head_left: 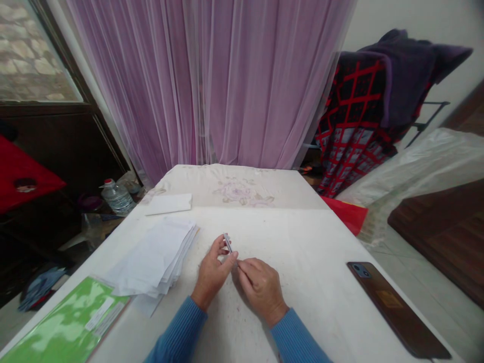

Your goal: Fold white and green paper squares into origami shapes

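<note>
Over the middle of the table, my left hand point(215, 269) grips a slim grey pen-like stick point(228, 243) between thumb and fingers. Its tip points up and away from me. My right hand point(261, 286) is closed at the near end of the same stick, thumb and forefinger pinched together. What lies inside the right fingers is mostly hidden. The two hands almost touch at the fingertips. Left of them lies a loose stack of white paper sheets point(159, 254), a little apart from my left hand.
A white flat box or pad point(169, 203) lies behind the papers on the white tablecloth point(295, 237). A green packet point(70, 322) is at the near left edge. A dark phone point(395, 307) rests along the right edge. Beyond the table hang purple curtains point(242, 85).
</note>
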{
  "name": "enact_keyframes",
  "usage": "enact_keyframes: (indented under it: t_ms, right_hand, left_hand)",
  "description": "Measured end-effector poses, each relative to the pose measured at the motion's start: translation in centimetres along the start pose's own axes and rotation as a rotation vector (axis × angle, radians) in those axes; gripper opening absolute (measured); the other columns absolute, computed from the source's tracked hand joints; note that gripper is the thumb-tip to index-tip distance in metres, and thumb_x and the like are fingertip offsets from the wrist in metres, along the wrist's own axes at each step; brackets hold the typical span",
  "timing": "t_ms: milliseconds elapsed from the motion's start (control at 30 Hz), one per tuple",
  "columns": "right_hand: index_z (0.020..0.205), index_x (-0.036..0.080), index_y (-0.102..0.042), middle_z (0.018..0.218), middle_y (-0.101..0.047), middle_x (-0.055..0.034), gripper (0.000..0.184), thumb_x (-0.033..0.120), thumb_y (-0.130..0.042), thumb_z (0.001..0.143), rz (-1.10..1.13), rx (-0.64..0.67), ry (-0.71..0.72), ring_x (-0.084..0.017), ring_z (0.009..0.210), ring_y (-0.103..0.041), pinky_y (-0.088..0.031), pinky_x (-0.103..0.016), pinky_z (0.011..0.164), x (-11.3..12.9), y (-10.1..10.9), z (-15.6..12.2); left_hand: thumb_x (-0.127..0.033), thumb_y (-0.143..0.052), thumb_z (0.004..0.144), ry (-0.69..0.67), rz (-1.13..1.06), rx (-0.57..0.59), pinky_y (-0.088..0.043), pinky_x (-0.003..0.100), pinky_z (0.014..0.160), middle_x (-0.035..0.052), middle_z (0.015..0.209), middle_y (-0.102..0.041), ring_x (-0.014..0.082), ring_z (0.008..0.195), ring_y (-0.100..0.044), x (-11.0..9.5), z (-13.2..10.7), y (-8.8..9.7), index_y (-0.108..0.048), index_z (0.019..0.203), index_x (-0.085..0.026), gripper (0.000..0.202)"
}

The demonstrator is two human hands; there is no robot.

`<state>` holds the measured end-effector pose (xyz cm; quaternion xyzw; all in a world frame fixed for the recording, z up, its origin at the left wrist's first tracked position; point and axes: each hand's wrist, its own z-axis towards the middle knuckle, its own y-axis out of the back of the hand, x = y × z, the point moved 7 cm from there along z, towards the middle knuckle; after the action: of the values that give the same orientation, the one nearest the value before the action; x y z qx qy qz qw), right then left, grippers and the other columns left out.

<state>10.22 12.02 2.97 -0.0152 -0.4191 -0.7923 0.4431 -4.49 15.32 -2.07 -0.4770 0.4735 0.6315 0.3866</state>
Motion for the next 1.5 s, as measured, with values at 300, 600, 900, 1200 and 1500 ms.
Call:
enact_keyframes:
  t_ms: [300,600,900,1200,1500]
  right_hand:
    - [0.095,0.021,-0.07,0.083,-0.071,-0.0049,0.021,0.021,-0.05,0.091,0.165,0.026,-0.126,-0.015,0.075,-0.064,-0.048,-0.024,0.071,-0.7,-0.3,0.0]
    - [0.093,0.022,-0.073,0.084,-0.072,-0.0042,0.02,0.024,-0.053,0.089,0.26,0.026,-0.296,-0.015,0.076,-0.067,-0.05,-0.023,0.073,-2.3,-1.1,-0.4]
    - [0.097,0.022,-0.073,0.08,-0.07,-0.003,0.024,0.023,-0.052,0.085,0.131,0.082,-0.363,-0.015,0.071,-0.064,-0.046,-0.022,0.067,-3.1,-1.1,-0.5]
    - [0.099,0.026,-0.074,0.082,-0.071,-0.0003,0.027,0.021,-0.052,0.084,0.086,0.144,-0.41,-0.015,0.075,-0.064,-0.046,-0.024,0.071,-4.4,-1.0,-0.7]
    - [0.099,0.027,-0.075,0.092,-0.073,-0.002,0.027,0.014,-0.056,0.085,0.029,0.257,-0.312,-0.018,0.088,-0.063,-0.047,-0.03,0.082,-5.7,-1.0,-0.8]
  left_hand:
    - [-0.039,-0.065,0.078,0.002,-0.137,0.122,-0.057,0.03,0.076,0.0138,0.124,-0.063,0.0221,0.106,-0.064,0.7,0.0,-0.7,-0.049,0.133,-0.017,0.061]
    - [-0.031,-0.062,0.078,-0.074,0.004,0.175,-0.058,0.029,0.078,0.0087,0.117,-0.068,0.0203,0.102,-0.065,-0.4,-0.6,-1.0,-0.058,0.128,-0.019,0.052]
    - [-0.018,-0.052,0.078,-0.212,0.216,0.238,-0.057,0.031,0.083,0.0088,0.123,-0.065,0.0189,0.101,-0.065,-1.7,-1.3,-1.4,-0.056,0.131,-0.019,0.053]
    - [-0.005,-0.044,0.074,-0.462,0.498,0.217,-0.051,0.034,0.093,0.0073,0.107,-0.064,0.0186,0.101,-0.06,-3.4,-2.0,-1.5,-0.057,0.129,-0.021,0.059]
    - [-0.01,-0.055,0.079,-0.598,0.662,0.342,-0.051,0.036,0.091,0.0068,0.109,-0.068,0.0207,0.1,-0.061,-3.3,-2.0,-1.0,-0.06,0.125,-0.022,0.048]
